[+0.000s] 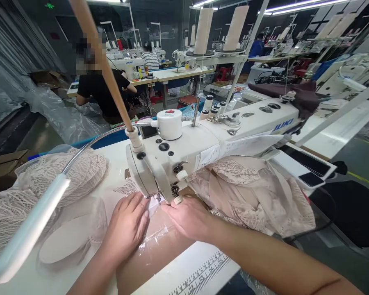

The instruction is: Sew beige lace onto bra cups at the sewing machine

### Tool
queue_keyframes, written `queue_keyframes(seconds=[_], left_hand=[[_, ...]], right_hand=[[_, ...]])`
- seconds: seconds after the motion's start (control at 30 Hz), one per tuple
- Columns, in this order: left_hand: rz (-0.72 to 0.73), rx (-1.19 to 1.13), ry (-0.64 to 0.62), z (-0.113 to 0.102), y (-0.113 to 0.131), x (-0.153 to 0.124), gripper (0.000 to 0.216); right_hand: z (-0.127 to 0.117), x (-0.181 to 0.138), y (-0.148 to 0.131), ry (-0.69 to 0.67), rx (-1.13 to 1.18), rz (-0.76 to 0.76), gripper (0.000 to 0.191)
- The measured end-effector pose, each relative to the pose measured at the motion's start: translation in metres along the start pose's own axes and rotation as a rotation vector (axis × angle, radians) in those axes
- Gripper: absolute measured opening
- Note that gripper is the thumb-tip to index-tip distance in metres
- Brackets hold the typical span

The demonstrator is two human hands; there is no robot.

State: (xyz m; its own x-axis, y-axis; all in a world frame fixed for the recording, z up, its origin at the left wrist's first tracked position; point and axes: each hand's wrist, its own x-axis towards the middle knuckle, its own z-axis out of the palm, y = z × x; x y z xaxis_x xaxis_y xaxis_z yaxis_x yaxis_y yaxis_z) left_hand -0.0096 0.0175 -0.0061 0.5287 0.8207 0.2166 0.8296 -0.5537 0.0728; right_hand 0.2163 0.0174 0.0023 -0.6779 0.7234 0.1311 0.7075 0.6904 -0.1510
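My left hand lies flat on pale lace fabric, its fingers pointing at the presser foot of a white sewing machine. On the other side of the foot rests my right hand, thumb side toward the needle. Its fingertips are partly hidden behind the machine's tension knobs, but the visible fingers are stretched out on the work. Beneath both hands is a brown, shiny, tape-covered sheet on the machine bed. Where the cloth meets the needle is hard to make out.
Beige lace pieces pile up at left, and more beige fabric lies at right. A lit lamp bar crosses the left front. A ruler strip marks the table edge. A person sits beyond the machine.
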Motion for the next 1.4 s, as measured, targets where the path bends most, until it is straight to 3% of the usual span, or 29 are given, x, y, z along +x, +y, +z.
queue_keyframes(seconds=[0.23, 0.47, 0.7, 0.83, 1.0, 1.1, 1.27, 1.33, 1.4], left_hand=[[-0.033, 0.021, 0.008, 0.002, -0.001, 0.000, 0.030], [-0.079, 0.019, 0.050, 0.004, -0.001, -0.004, 0.038], [-0.129, -0.056, 0.074, 0.003, 0.001, -0.008, 0.040], [-0.182, -0.111, 0.098, 0.002, 0.001, -0.010, 0.040], [-0.214, -0.231, 0.092, -0.011, -0.005, -0.016, 0.029], [-0.100, -0.327, -0.004, -0.029, 0.012, -0.028, 0.024], [0.199, -0.643, -0.249, -0.058, 0.062, -0.052, 0.022], [0.152, -0.699, -0.239, -0.065, 0.068, -0.057, 0.028], [-0.011, -0.714, -0.151, -0.065, 0.062, -0.058, 0.038]], right_hand=[[-0.002, 0.000, 0.000, 0.008, 0.031, -0.008, 0.033], [-0.019, -0.005, 0.006, 0.008, 0.221, 0.050, 0.034], [-0.049, -0.032, 0.004, -0.229, -0.027, 0.174, 0.026], [-0.038, -0.052, 0.002, -0.255, -0.152, 0.271, 0.026], [-0.018, -0.063, 0.004, -0.232, -0.282, 0.232, 0.046], [-0.013, -0.063, 0.003, -0.165, -0.347, 0.212, 0.054], [-0.006, -0.054, 0.004, -0.114, -0.388, 0.267, 0.049], [-0.003, -0.052, 0.008, -0.096, -0.375, 0.297, 0.044], [-0.002, -0.054, 0.013, -0.067, -0.338, 0.287, 0.041]])
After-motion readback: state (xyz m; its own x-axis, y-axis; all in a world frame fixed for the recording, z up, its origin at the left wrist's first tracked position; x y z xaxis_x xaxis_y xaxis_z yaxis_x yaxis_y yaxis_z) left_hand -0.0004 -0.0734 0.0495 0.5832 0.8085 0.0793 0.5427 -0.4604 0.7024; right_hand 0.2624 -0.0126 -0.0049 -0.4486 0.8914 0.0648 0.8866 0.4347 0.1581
